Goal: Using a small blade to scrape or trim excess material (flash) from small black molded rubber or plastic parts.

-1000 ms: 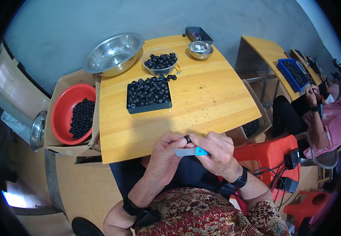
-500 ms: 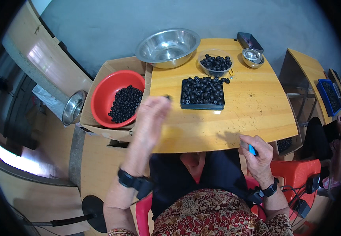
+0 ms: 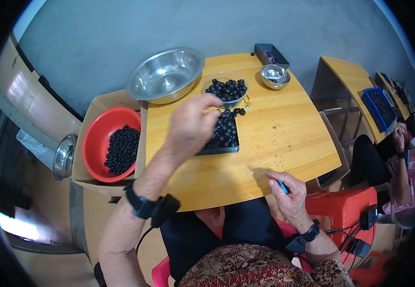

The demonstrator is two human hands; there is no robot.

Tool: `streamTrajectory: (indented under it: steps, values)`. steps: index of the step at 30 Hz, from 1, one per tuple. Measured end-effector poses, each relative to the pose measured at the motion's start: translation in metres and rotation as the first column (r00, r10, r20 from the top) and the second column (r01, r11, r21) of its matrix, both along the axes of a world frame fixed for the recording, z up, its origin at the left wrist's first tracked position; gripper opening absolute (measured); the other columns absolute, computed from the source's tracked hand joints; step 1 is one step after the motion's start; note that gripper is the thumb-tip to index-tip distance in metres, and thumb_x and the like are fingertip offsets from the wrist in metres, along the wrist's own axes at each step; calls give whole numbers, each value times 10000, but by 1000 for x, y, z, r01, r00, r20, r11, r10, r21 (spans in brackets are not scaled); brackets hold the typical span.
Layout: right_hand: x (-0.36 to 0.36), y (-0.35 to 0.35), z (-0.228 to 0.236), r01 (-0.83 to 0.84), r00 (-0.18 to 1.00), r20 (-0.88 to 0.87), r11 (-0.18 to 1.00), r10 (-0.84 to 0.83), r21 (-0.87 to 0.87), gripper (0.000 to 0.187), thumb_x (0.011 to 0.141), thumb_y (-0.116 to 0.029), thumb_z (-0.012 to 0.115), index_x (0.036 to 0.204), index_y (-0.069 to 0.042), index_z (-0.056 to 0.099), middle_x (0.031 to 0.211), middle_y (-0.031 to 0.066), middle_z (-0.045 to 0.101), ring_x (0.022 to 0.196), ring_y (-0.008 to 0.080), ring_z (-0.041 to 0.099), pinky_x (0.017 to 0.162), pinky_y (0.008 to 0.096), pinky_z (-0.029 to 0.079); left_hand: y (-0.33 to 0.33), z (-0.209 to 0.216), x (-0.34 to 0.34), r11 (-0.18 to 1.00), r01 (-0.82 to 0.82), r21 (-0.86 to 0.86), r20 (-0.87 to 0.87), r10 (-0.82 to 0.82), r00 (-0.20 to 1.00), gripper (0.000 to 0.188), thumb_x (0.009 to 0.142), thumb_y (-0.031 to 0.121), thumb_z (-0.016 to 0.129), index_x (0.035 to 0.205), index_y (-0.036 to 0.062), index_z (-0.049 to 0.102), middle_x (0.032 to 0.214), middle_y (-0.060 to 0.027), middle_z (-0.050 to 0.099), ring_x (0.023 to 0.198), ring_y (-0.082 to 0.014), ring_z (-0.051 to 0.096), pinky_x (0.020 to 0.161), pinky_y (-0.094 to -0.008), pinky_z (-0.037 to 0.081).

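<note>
- Head view: my left hand [image 3: 193,125] has moved over the black tray [image 3: 223,150], half-curled, hold unclear.
- Right of the tray, my right hand [image 3: 289,193] grips the idle blue-handled blade [image 3: 283,187].

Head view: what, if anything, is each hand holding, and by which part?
Right hand: a blue-handled tool, by its handle. Left hand: cannot tell.

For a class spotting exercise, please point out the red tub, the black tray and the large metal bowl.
Red tub [image 3: 93,146]: head view, on its bare inner side.
Black tray [image 3: 224,150]: head view, on its front wall.
Large metal bowl [image 3: 163,82]: head view, on its bare inside.
</note>
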State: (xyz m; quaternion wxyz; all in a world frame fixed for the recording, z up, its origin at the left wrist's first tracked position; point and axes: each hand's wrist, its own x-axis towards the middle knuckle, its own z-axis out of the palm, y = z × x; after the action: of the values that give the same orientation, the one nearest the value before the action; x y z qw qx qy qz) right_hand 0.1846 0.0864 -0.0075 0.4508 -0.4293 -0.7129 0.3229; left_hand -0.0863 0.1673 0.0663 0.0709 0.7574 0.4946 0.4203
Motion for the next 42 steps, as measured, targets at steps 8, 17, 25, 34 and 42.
streamTrajectory:
  steps: [8, 17, 25, 34, 42]
  values:
    - [9, 3, 6, 25, 998, -57, 999, -27, -36, 153, 872, -77, 646, 981, 22, 689, 747, 77, 633, 652, 127, 562, 601, 253, 436, 67, -54, 106, 954, -161, -253, -594, -22, 804, 252, 851, 95, 602, 1071, -28, 604, 1014, -194, 632, 920, -334, 644, 822, -415, 509]
    - [13, 5, 7, 2, 996, -92, 999, -6, -42, 139, 868, -66, 667, 974, 23, 675, 790, 112, 650, 698, 171, 620, 635, 274, 480, 92, -93, 125, 852, -523, -13, -896, 222, 384, 345, 863, 117, 599, 1179, -17, 570, 1116, -148, 608, 1015, -238, 629, 795, -330, 501]
    - [14, 7, 11, -2, 997, -71, 995, -5, -104, 131, 877, -59, 656, 975, 24, 682, 770, 102, 651, 684, 153, 613, 625, 268, 476, 69, -107, 130, 959, -238, 151, -751, 268, 603, 123, 741, 92, 645, 854, 62, 604, 835, -92, 610, 813, -223, 645, 687, -306, 530]
    - [8, 6, 3, -6, 995, -96, 1000, 4, -14, 139, 890, -58, 647, 997, 25, 681, 796, 95, 664, 693, 140, 610, 638, 256, 482, 9, -99, 125, 994, -54, 99, -673, 107, 731, 174, 699, 100, 654, 839, 38, 572, 829, -100, 568, 789, -232, 618, 675, -318, 526]
    - [6, 5, 2, 7, 993, -118, 995, -19, -104, 154, 896, -70, 647, 1011, 27, 679, 811, 77, 668, 704, 105, 588, 644, 245, 480, -69, -91, 97, 998, -10, 65, -628, 49, 777, 212, 729, 135, 595, 919, 47, 557, 853, -73, 539, 771, -210, 587, 691, -307, 508]
